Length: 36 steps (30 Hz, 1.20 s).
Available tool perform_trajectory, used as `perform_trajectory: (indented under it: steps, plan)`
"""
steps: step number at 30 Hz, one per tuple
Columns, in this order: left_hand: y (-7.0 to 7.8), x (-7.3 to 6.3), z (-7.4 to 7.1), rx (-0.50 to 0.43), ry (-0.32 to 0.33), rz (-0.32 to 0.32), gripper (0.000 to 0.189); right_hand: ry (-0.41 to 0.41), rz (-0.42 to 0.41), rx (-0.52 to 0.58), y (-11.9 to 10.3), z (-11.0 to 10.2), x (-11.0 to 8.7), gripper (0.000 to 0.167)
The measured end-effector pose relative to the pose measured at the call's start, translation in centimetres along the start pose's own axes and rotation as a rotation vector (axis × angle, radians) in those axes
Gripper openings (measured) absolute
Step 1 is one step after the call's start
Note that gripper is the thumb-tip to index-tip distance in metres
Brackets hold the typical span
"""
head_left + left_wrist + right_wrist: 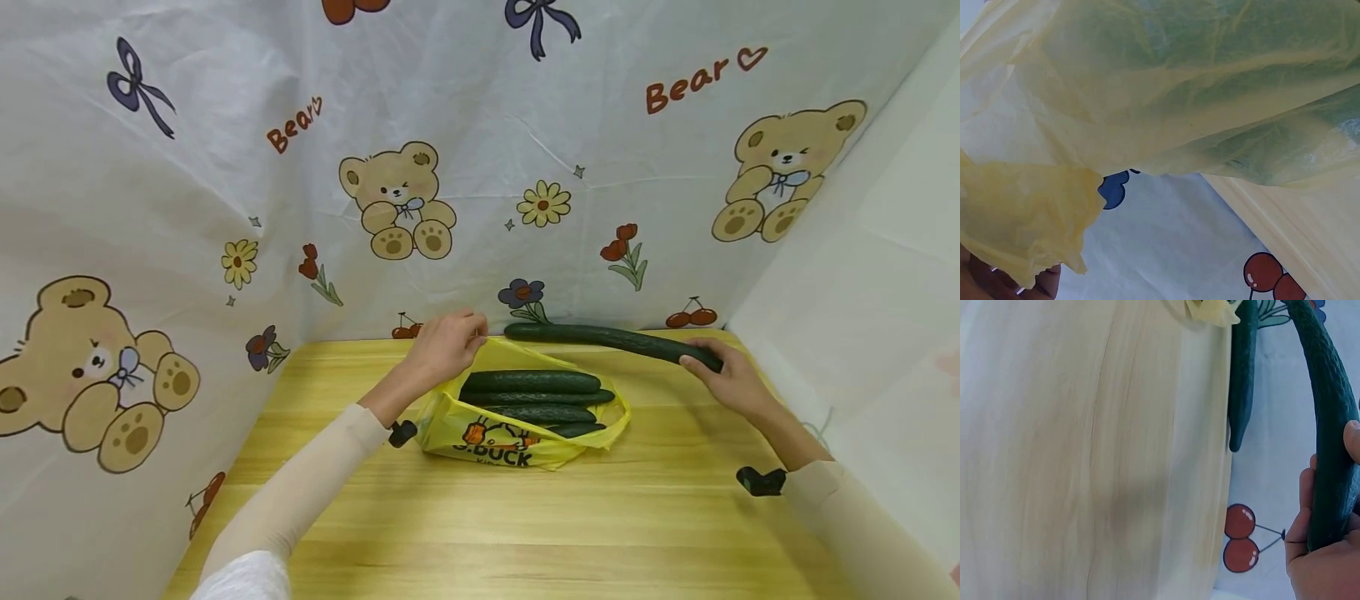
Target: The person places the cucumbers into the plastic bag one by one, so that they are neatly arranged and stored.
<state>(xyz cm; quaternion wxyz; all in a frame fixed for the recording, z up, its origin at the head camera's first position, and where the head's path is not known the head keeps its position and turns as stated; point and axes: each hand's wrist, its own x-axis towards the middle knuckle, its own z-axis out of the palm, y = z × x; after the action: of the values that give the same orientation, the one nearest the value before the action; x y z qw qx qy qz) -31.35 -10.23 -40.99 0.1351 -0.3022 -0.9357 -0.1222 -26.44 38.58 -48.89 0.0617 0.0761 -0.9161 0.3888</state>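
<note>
My left hand (448, 343) pinches the upper left rim of a yellow plastic bag (450, 429). In the left wrist view the bag (1116, 119) covers most of the hand, and only some fingers (1047, 281) show. Several dark green cucumbers (532, 382) lie inside the bag's opening. At the back right, my right hand (731, 385) grips one end of a long cucumber (652, 343), thumb on one side. The right wrist view shows this held cucumber (1329, 394) and a second cucumber (1243, 381) along the table's back edge, behind the bag.
The wooden table (480, 525) ends at a cloth-covered wall (480, 283) printed with bears and flowers. A similar cloth stands at the left, and a white wall (885, 275) borders the right side.
</note>
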Motion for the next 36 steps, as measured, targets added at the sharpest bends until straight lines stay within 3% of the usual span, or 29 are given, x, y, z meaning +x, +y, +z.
perform_trajectory:
  steps: [10, 17, 28, 36]
  plan:
    - [-0.1, -0.4, -0.1, -0.006, 0.001, 0.013, 0.006, 0.018, -0.018, 0.001, -0.7, -1.8, -2.7, 0.049]
    - [-0.1, 0.0, -0.6, 0.004, 0.003, 0.014, 0.009, 0.032, -0.055, 0.045, -1.6, -2.2, -3.3, 0.043]
    - [0.0, -0.5, -0.1, -0.010, 0.001, 0.019, 0.008, -0.025, -0.113, 0.112, -3.5, 0.5, -3.4, 0.038]
    - [0.4, -0.1, -0.4, -0.032, 0.006, 0.036, 0.006, -0.054, -0.168, 0.149, -5.4, 2.5, -3.0, 0.036]
